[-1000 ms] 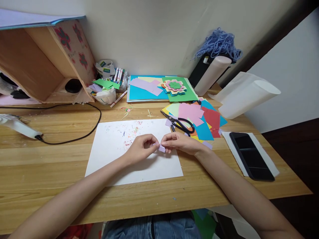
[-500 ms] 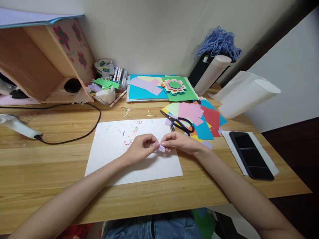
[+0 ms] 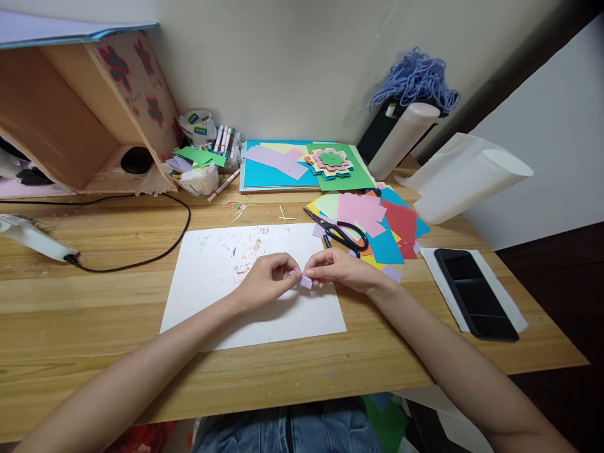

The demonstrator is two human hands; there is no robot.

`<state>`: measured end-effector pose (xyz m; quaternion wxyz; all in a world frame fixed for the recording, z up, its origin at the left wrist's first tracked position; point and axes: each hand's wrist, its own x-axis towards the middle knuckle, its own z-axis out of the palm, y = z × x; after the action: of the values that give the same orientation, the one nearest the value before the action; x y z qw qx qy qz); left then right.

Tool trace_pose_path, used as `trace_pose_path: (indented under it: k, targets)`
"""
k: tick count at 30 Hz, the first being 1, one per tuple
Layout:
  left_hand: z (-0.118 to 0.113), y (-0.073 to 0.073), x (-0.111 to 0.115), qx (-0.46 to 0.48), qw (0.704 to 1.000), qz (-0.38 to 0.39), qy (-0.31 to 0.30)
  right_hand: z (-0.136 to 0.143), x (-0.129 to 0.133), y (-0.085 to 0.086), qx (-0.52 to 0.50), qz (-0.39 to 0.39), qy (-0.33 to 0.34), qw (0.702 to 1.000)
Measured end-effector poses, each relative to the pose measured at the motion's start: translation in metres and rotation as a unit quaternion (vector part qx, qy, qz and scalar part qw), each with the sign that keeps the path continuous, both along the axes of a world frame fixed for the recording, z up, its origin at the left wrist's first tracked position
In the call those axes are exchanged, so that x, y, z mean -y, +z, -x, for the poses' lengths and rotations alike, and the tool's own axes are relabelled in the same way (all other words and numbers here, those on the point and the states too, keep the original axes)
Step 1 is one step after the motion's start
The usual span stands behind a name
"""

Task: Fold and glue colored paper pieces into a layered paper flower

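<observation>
A small purple piece of paper [image 3: 306, 282] is pinched between my two hands, above the right part of a white sheet [image 3: 212, 314]. My left hand [image 3: 274, 277] grips its left end between thumb and fingertips. From the other side my right hand [image 3: 330, 267] pinches it with thumb and forefinger. The fingertips of both hands nearly meet and hide part of the paper. Black-handled scissors [image 3: 337, 233] lie just behind my right hand, on colored paper pieces [image 3: 361, 214]. Colored specks mark the white sheet.
A layered paper flower [image 3: 331, 161] rests on green paper at the back. Markers [image 3: 223, 141] and a scrap-filled container [image 3: 201, 181] stand back left, beside an open box [image 3: 113, 113]. A black cable [image 3: 189, 220] curves at left. A phone [image 3: 475, 294] and paper rolls [image 3: 467, 182] are at right.
</observation>
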<state>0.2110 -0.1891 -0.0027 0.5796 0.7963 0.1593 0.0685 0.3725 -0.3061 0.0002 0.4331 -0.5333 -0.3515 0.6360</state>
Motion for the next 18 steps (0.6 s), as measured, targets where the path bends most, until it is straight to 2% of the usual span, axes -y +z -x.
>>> trace_pose_path:
  k: [13,18]
  targets:
    - [0.0003,0.0002,-0.0012,0.002,1.000,0.017,-0.014,0.0017,-0.0012,-0.0016,0.039,-0.019,-0.001,0.999]
    - [0.0000,0.0015,-0.0006,0.001,1.000,0.004,-0.004,0.0056,-0.0013,-0.0025,0.071,-0.032,-0.030,0.997]
